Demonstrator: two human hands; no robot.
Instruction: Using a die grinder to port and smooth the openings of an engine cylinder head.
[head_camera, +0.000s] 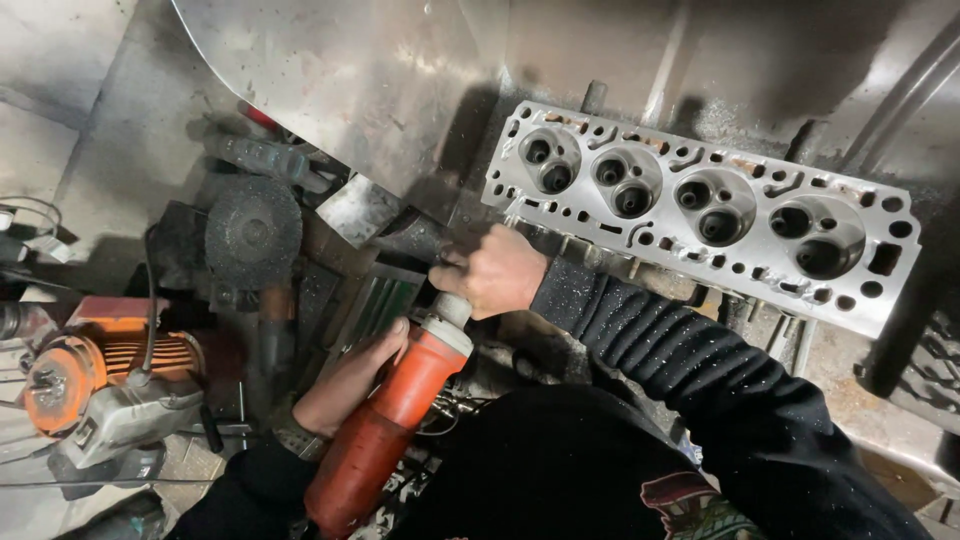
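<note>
A red-orange hand-held grinder (395, 410) with a white collar runs from the lower middle up toward a grey metal cylinder head (700, 210) that lies tilted on a metal bench. My left hand (350, 378) grips the grinder's body from the left. My right hand (492, 272) is closed around the tool's front end, right at the lower left corner of the cylinder head. The tool's tip is hidden behind that hand. The cylinder head shows several round chambers with valve holes. My dark sleeves are speckled with dust.
An orange and grey power tool (95, 385) lies at the left. A dark abrasive disc (252, 228) and other dirty tools sit above my left hand. A large sheet of bent metal (350, 80) fills the top. A dark bar (905, 320) stands at the right.
</note>
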